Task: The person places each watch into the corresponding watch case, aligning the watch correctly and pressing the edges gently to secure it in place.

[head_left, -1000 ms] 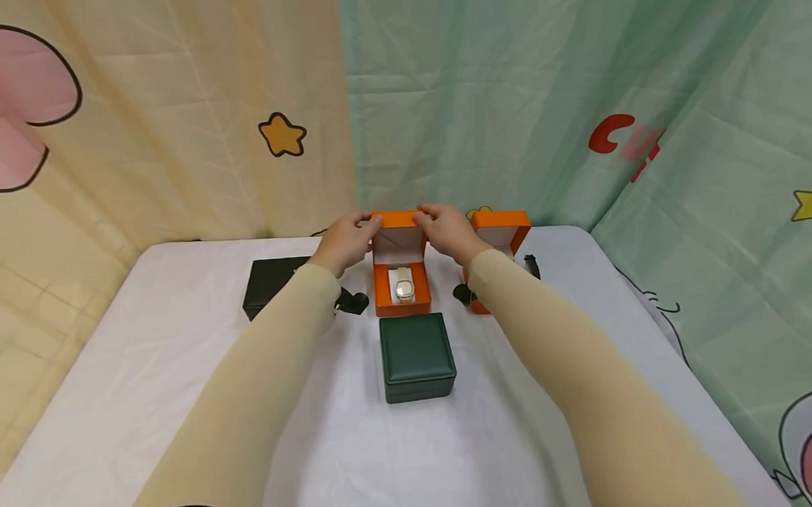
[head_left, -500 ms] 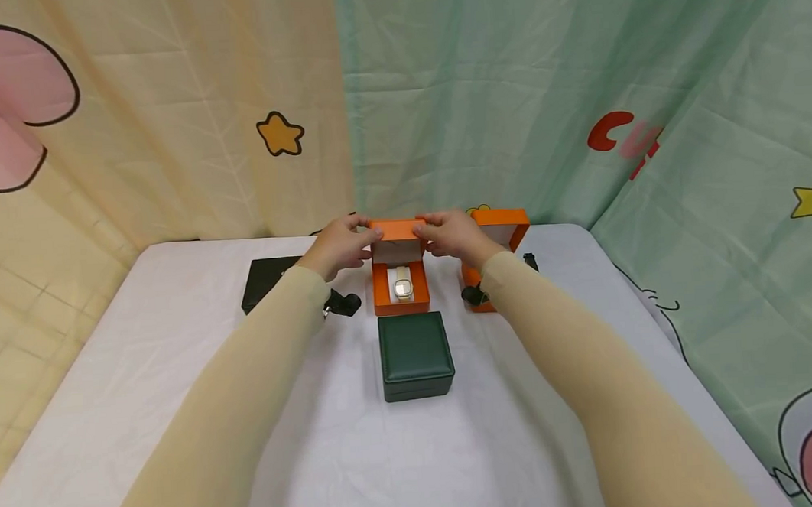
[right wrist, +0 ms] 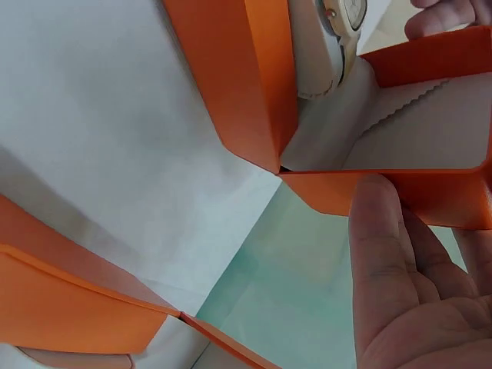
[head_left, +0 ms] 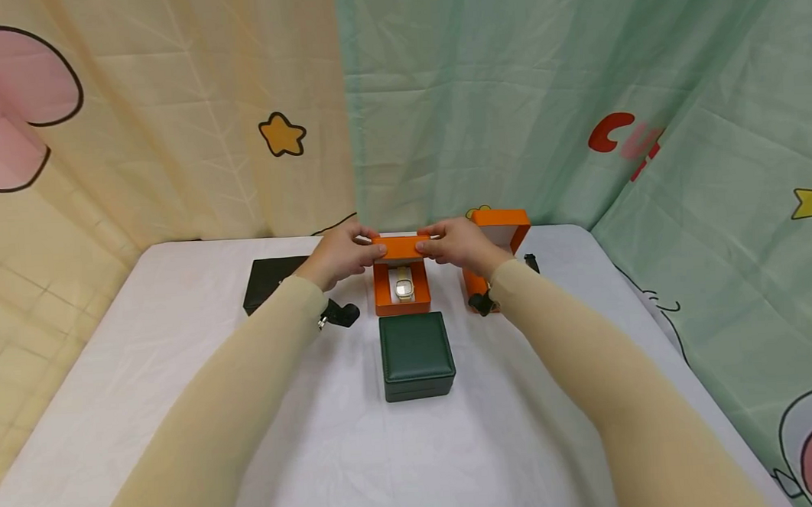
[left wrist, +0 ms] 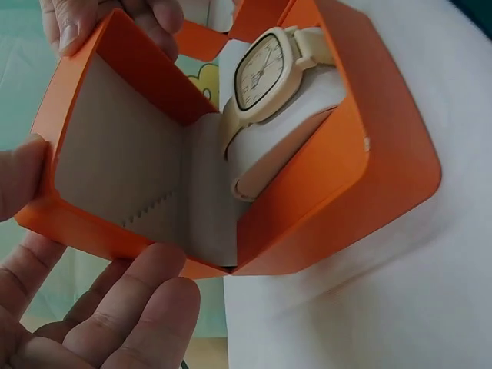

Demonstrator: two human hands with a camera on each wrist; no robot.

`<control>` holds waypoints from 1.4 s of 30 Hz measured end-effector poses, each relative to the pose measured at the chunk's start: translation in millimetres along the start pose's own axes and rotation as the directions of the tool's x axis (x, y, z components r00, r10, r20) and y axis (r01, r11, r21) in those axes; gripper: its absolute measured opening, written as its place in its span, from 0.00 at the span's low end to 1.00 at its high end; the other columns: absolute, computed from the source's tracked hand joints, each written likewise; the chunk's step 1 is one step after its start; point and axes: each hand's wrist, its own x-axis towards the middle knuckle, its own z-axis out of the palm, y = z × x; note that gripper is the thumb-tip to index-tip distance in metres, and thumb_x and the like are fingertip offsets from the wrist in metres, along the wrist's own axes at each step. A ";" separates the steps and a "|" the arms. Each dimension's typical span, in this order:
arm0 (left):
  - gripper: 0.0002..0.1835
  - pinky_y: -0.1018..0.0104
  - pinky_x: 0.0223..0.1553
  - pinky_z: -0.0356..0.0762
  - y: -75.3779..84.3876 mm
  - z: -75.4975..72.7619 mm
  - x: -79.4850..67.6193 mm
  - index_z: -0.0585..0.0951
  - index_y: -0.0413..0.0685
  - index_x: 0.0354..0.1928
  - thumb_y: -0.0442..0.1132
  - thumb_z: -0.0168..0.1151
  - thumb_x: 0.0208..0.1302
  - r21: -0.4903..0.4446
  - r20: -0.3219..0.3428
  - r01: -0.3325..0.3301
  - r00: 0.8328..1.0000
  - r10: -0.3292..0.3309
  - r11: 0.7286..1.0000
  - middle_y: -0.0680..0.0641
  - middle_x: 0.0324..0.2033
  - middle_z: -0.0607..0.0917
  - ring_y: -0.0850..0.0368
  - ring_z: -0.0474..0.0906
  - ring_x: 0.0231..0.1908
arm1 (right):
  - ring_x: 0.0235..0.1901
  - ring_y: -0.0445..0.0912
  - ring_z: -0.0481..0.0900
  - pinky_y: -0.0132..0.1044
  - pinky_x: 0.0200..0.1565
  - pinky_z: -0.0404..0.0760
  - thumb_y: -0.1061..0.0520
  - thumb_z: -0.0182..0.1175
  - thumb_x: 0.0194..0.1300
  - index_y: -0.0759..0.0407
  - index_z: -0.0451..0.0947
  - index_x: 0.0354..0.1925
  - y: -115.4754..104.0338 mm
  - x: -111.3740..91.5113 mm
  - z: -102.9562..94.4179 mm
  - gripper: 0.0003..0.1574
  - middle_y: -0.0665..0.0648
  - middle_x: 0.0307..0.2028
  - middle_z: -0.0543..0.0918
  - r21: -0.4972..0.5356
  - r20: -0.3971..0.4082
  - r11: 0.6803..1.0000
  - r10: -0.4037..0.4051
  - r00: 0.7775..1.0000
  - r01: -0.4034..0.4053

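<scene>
An orange watch box [head_left: 403,309] stands on the white table with its lid [head_left: 400,248] tilted partly down over the base. Inside it, a cream watch [head_left: 404,288] sits round a white cushion; the left wrist view shows its squarish dial [left wrist: 261,75] up close. My left hand [head_left: 340,255] grips the lid's left side, thumb on the front edge and fingers along the side. On the opposite side, my right hand [head_left: 462,247] holds the lid the same way. In the right wrist view, fingers [right wrist: 377,223] lie against the lid's side wall.
A dark green box [head_left: 416,352], closed, stands just in front of the orange one. To the left is a black box [head_left: 266,282], partly behind my left arm. A second orange box [head_left: 501,218] with its lid raised stands at the right, half hidden by my right arm.
Both hands have brought the orange lid forward and down, from upright to partly lowered. The watch and the other boxes have stayed in place.
</scene>
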 end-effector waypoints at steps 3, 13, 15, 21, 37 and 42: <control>0.23 0.49 0.62 0.83 -2.4 1.8 -3.4 0.79 0.46 0.64 0.46 0.70 0.71 0.039 -0.002 -0.026 1.000 0.026 0.999 0.38 0.66 0.80 0.41 0.81 0.58 | 0.57 0.57 0.86 0.50 0.64 0.83 0.45 0.67 0.73 0.50 0.77 0.72 1.8 -3.1 0.6 0.33 0.58 0.60 0.86 -0.050 -0.003 0.999 0.004 1.000 -0.004; 0.21 0.53 0.58 0.83 -11.6 8.7 -11.1 0.82 0.49 0.60 0.47 0.71 0.69 0.145 -0.037 -0.059 0.997 0.065 0.988 0.42 0.61 0.82 0.44 0.80 0.54 | 0.59 0.60 0.83 0.52 0.62 0.81 0.41 0.70 0.70 0.47 0.79 0.69 10.0 -12.7 5.8 0.33 0.55 0.56 0.88 -0.127 0.008 0.992 0.006 1.000 -0.005; 0.21 0.51 0.62 0.81 -13.5 10.5 -12.4 0.82 0.50 0.59 0.47 0.71 0.69 0.161 -0.042 -0.056 0.997 0.064 0.985 0.42 0.62 0.82 0.44 0.79 0.56 | 0.58 0.59 0.83 0.50 0.60 0.82 0.42 0.71 0.70 0.47 0.79 0.68 12.0 -14.2 7.4 0.32 0.55 0.55 0.88 -0.138 0.002 0.990 -0.003 1.000 0.003; 0.21 0.47 0.70 0.74 -20.2 15.0 -16.5 0.83 0.50 0.59 0.48 0.72 0.68 0.211 -0.046 -0.075 0.995 0.087 0.975 0.43 0.64 0.82 0.44 0.75 0.65 | 0.55 0.52 0.83 0.50 0.61 0.82 0.45 0.73 0.68 0.49 0.81 0.66 18.0 -19.9 13.4 0.31 0.55 0.58 0.86 -0.155 -0.010 0.987 -0.032 0.999 0.030; 0.19 0.51 0.61 0.81 -32.1 28.7 -29.6 0.85 0.50 0.60 0.45 0.70 0.69 0.354 -0.021 -0.053 0.998 0.065 0.934 0.43 0.64 0.82 0.43 0.80 0.59 | 0.63 0.52 0.81 0.49 0.65 0.81 0.48 0.73 0.67 0.52 0.83 0.64 39.7 -28.2 33.5 0.29 0.55 0.63 0.85 -0.266 -0.014 0.959 -0.103 0.995 0.096; 0.20 0.51 0.60 0.81 -33.7 29.6 -31.0 0.85 0.50 0.60 0.45 0.71 0.69 0.351 -0.024 -0.035 0.999 0.046 0.936 0.42 0.65 0.81 0.43 0.79 0.59 | 0.64 0.53 0.81 0.49 0.66 0.81 0.49 0.73 0.68 0.53 0.83 0.65 41.4 -28.9 37.2 0.29 0.57 0.63 0.85 -0.257 -0.018 0.962 -0.100 0.995 0.092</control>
